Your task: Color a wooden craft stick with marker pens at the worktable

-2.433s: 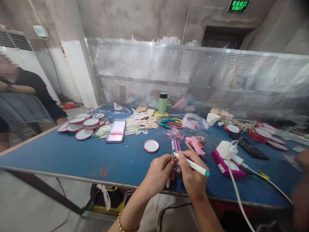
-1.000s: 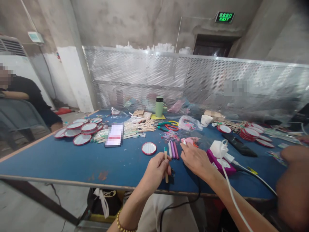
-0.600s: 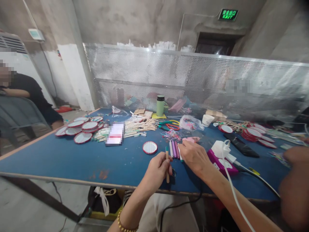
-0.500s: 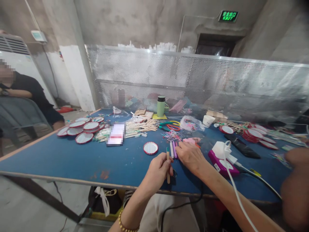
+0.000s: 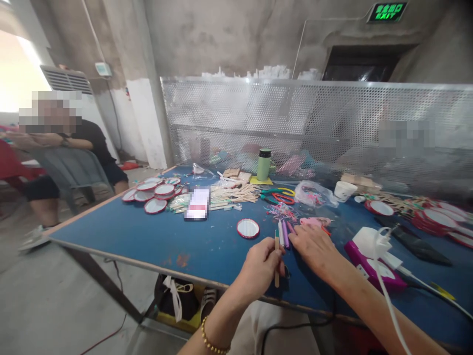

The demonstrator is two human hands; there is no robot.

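Observation:
My left hand (image 5: 263, 266) is closed around a flat wooden stick (image 5: 277, 278), held upright near the table's front edge. A bit of green shows at the stick's top end. Beside it lie a few slim pen-like sticks, white and purple (image 5: 285, 233). My right hand (image 5: 316, 249) lies palm down to their right, its fingertips pinched at a pink pen-like stick (image 5: 290, 227); its lower part is hidden by the fingers. A round white lid with a red rim (image 5: 248, 228) rests beyond my left hand.
Red-rimmed discs (image 5: 155, 205) are stacked at the left, by a phone (image 5: 197, 204) and many wooden sticks (image 5: 244, 192). Behind are pliers (image 5: 283, 197), a green bottle (image 5: 263, 165) and a paper cup (image 5: 345, 191). A purple power strip (image 5: 391, 278) with cables sits right.
The view has turned left, so everything sits farther right in the picture. My left hand still holds the wooden stick; a pink stick now shows at my right fingertips.

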